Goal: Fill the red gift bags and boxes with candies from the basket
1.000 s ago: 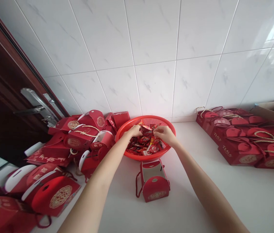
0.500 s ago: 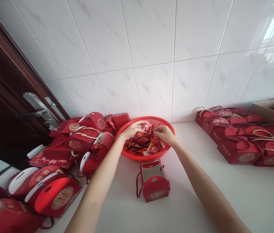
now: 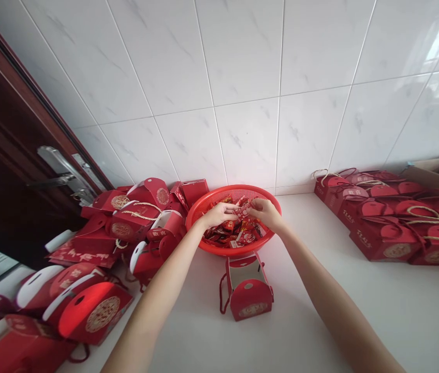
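Over a red plastic basket point(image 3: 235, 252) of wrapped candies point(image 3: 223, 232), my left hand point(image 3: 220, 214) and my right hand point(image 3: 265, 211) are close together. Between them is a red patterned packet point(image 3: 242, 210), its left end in the closed fingers of my left hand and its right end pinched by my right hand. In front of the basket stands an open red gift box point(image 3: 251, 298), upright, with a dark red cord handle hanging at its left side. Its pale inside shows from above.
Many red boxes point(image 3: 132, 223) crowd the left side beside a dark door point(image 3: 5, 134). Rows of closed red boxes point(image 3: 386, 241) stand at the right, with a cardboard carton point(image 3: 429, 177) behind. A tiled wall point(image 3: 246, 140) rises behind the white table point(image 3: 293, 331).
My hands have come nearer each other over the basket. The patterned packet has moved slightly right and down, and my right hand now grips it too.
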`<state>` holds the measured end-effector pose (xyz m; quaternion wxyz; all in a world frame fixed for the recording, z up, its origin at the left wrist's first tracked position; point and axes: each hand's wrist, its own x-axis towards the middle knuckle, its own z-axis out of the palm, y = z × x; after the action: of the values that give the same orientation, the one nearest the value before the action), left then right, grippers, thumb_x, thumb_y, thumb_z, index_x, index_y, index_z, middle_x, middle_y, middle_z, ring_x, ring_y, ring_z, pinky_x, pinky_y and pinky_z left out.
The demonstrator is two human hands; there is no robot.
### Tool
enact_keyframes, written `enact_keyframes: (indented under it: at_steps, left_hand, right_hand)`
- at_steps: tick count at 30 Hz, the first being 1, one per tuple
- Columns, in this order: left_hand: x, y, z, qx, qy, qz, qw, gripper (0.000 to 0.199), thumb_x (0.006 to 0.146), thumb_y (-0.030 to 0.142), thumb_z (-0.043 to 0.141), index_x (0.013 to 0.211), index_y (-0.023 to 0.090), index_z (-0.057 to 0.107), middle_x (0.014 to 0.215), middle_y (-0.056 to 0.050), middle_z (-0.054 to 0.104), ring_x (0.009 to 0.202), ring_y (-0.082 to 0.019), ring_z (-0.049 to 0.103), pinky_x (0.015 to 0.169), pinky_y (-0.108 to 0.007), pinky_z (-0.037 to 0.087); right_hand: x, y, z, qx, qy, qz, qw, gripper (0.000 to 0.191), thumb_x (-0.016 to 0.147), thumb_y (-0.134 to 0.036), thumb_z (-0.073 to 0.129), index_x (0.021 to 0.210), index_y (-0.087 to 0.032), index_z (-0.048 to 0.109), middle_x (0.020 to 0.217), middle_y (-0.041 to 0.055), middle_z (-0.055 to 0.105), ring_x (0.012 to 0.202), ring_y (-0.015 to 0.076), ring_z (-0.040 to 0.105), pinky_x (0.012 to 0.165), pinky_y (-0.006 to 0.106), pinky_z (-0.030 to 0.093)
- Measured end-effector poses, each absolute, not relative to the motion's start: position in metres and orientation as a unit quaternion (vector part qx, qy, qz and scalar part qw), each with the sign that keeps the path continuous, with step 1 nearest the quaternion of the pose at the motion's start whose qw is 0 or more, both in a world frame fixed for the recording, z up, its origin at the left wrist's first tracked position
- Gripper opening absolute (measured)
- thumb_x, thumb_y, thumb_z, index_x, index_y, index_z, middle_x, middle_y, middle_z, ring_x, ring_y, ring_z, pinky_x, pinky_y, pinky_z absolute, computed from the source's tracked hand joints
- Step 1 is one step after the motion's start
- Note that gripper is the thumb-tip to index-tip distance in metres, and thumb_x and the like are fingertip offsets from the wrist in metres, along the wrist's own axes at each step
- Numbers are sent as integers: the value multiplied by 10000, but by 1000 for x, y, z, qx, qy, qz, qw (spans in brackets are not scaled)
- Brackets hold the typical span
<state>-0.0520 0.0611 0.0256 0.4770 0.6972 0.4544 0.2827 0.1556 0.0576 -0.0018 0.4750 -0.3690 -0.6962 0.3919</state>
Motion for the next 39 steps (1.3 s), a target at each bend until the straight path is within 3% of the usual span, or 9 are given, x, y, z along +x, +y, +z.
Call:
enact_keyframes:
  at_steps: [4,9,17,21,30,35,39]
  left_hand:
    - [-50,61,25,711,442,285,467,439,638,337,843,1022,143,756,1045,-89,769,977,-257,695,930,-387,513]
    - [-48,58,28,742,424,290,431,426,615,448,843,882,126,762,907,-61,770,898,-248,694,867,-351,515]
    - [-48,54,31,751,427,295,407,436,660,498,804,906,139,775,899,-56,768,875,-241,683,844,-346,510]
    - [-46,52,31,750,419,273,432,434,660,482,809,934,147,778,945,-57,773,945,-262,683,870,-351,511]
    - [-48,60,23,752,421,319,396,389,712,460,777,924,134,793,892,-71,786,870,-257,696,839,-365,534]
    - [-50,65,20,761,428,366,322,283,806,310,678,1022,162,786,997,-63,781,934,-236,691,896,-367,537]
    - [-51,65,19,773,432,368,282,326,808,202,614,1099,175,760,1140,-71,750,1079,-233,668,999,-372,500]
  right_hand:
    - [156,59,-2,-359,-695,394,483,394,741,-430,663,600,-223,359,581,-62,385,554,107,404,536,253,369]
    - [155,56,1,-342,-668,449,484,448,699,-507,740,608,-216,411,606,-24,498,622,145,533,576,273,479]
    - [158,54,6,-303,-644,519,473,429,673,-529,777,654,-187,518,671,-14,574,664,150,603,650,306,554]
    - [158,56,4,-301,-632,535,473,413,671,-518,781,682,-184,538,717,2,627,681,159,639,670,315,561]
    - [158,47,13,-316,-621,541,472,420,678,-541,785,783,-200,564,782,26,687,690,175,670,670,313,565]
    - [157,44,18,-351,-616,542,451,444,773,-621,680,870,-193,609,792,44,710,662,175,682,617,297,561]
    - [158,48,12,-324,-621,542,464,437,675,-531,798,886,-187,631,766,26,702,674,170,669,622,294,550]
